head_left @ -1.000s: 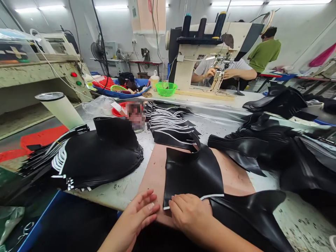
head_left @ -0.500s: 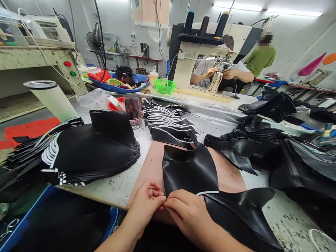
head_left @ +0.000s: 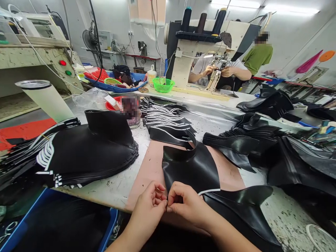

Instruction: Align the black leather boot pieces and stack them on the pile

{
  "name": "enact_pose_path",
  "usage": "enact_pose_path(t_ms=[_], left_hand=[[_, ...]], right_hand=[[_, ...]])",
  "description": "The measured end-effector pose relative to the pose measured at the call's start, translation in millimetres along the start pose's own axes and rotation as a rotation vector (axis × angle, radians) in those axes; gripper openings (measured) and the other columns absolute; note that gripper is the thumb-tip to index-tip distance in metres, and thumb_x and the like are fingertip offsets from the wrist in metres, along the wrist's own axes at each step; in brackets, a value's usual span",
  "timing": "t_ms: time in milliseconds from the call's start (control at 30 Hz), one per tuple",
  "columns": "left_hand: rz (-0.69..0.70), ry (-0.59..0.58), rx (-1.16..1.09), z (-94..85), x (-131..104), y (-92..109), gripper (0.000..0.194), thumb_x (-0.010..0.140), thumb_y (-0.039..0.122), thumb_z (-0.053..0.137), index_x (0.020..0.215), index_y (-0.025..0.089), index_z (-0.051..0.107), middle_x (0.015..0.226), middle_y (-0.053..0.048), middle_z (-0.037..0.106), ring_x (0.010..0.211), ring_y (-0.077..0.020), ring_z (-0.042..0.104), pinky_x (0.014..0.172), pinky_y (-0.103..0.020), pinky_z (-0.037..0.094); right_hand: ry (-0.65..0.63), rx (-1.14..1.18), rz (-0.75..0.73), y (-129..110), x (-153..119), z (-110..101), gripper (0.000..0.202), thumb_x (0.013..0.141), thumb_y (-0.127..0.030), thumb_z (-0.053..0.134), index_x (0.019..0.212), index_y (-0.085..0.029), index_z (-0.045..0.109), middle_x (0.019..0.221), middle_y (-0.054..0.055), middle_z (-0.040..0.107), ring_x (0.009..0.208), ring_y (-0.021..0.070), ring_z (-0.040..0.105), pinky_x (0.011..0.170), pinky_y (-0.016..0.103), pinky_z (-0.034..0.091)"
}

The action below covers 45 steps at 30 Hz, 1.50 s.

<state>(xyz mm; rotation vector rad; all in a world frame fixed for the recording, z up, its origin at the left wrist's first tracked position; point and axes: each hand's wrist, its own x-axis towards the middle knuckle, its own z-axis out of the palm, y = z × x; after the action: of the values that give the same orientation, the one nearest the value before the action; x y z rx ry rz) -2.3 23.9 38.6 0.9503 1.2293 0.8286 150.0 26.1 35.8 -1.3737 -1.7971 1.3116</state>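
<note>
A black leather piece (head_left: 191, 168) with a white strip along its near edge lies on a pink mat (head_left: 147, 168) at the table's front. My left hand (head_left: 148, 210) and my right hand (head_left: 187, 204) meet at the piece's near left corner, fingertips pinched together on its edge. A second black piece (head_left: 244, 210) overlaps it on the right, under my right forearm. What exactly sits between my fingertips is hidden.
A stack of black pieces (head_left: 89, 150) lies left, a white-striped stack (head_left: 168, 120) behind, more black piles (head_left: 275, 147) right. A white cylinder (head_left: 44, 99) stands far left. A blue bin (head_left: 65, 224) sits below the table edge. Two people work at a sewing machine (head_left: 202, 49).
My left hand went from lying flat beside the piece to pinching its near corner together with my right hand. The view shifted slightly left.
</note>
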Motion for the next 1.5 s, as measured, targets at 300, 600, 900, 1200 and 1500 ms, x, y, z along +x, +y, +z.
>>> enact_pose_path(t_ms=[300,600,900,1200,1500], left_hand=[[-0.043,-0.016,-0.052,0.4,0,3,0.024,0.053,0.022,0.064,0.07,0.02,0.047,0.061,0.007,0.053,0.054,-0.0078,0.047,0.052,-0.022,0.041],[-0.034,0.009,-0.083,-0.2,4,-12,0.022,0.056,0.021,0.065,0.069,0.02,0.048,0.059,0.007,0.055,0.052,-0.0074,0.05,0.052,-0.02,0.04],[-0.043,0.01,-0.087,-0.9,1,-4,0.02,0.056,0.019,0.063,0.068,0.019,0.047,0.06,0.007,0.053,0.051,-0.0069,0.049,0.054,-0.021,0.039],[-0.015,0.004,-0.02,-1.9,5,-8,0.02,0.054,0.015,0.059,0.071,0.019,0.049,0.063,0.007,0.053,0.049,-0.0047,0.043,0.05,-0.018,0.034],[0.041,0.018,0.045,2.3,8,-19,0.017,0.053,0.016,0.055,0.068,0.02,0.049,0.061,0.007,0.053,0.049,-0.0063,0.045,0.048,-0.018,0.035]], right_hand=[[0.0,-0.094,-0.262,7,-9,-2,0.018,0.075,-0.002,0.059,0.07,-0.02,0.057,0.083,-0.001,0.048,0.077,0.013,0.05,0.069,0.024,0.04],[0.05,-0.271,-0.421,10,-10,-4,0.013,0.078,-0.008,0.062,0.079,-0.021,0.06,0.088,0.001,0.056,0.08,0.0142,0.054,0.072,0.025,0.044],[0.31,-0.445,-0.764,13,-11,3,0.011,0.087,-0.01,0.054,0.087,-0.018,0.062,0.079,0.002,0.067,0.069,0.0126,0.054,0.063,0.024,0.043],[0.266,-0.645,-0.464,5,-14,10,0.012,0.081,-0.01,0.058,0.073,-0.02,0.059,0.072,0.002,0.061,0.067,0.016,0.052,0.059,0.027,0.038],[0.009,-0.212,-0.102,-5,-3,-4,0.025,0.065,0.005,0.054,0.064,-0.02,0.053,0.073,-0.003,0.051,0.073,0.0134,0.051,0.065,0.023,0.039]])
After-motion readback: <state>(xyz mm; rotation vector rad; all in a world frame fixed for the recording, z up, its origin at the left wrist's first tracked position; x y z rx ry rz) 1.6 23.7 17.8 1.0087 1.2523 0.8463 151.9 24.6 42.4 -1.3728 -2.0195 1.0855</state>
